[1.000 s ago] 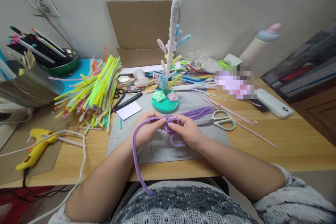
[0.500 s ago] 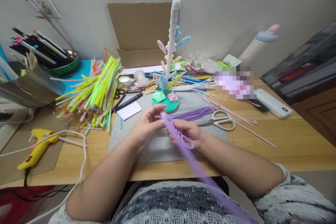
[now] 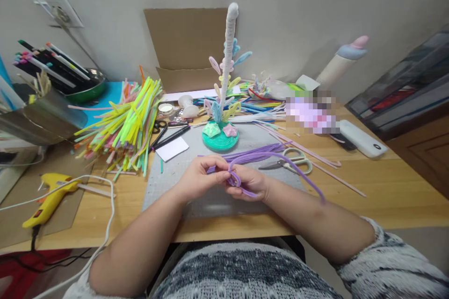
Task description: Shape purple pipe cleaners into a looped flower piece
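Observation:
Between my two hands is a purple pipe cleaner (image 3: 277,155), bent into small loops at one end. Its long free end arcs to the right over my right forearm. My left hand (image 3: 203,175) pinches the looped part between thumb and fingers. My right hand (image 3: 248,182) is closed around the same loops from the right, its fingertips partly hidden. Behind my hands, a bundle of straight purple pipe cleaners (image 3: 256,152) lies on the grey cutting mat (image 3: 168,191). Scissors (image 3: 293,162) with pale handles rest to the right of my right hand.
A white wrapped post on a round green base (image 3: 220,141), decorated with pastel loops and stars, stands beyond my hands. To the left are a heap of coloured pipe cleaners (image 3: 129,121) and a yellow glue gun (image 3: 49,198) with its cable. A white phone-like device (image 3: 365,139) lies right.
The long purple end has swung from hanging down over my lap to arching up and right. My left hand has come lower and closer onto the loops.

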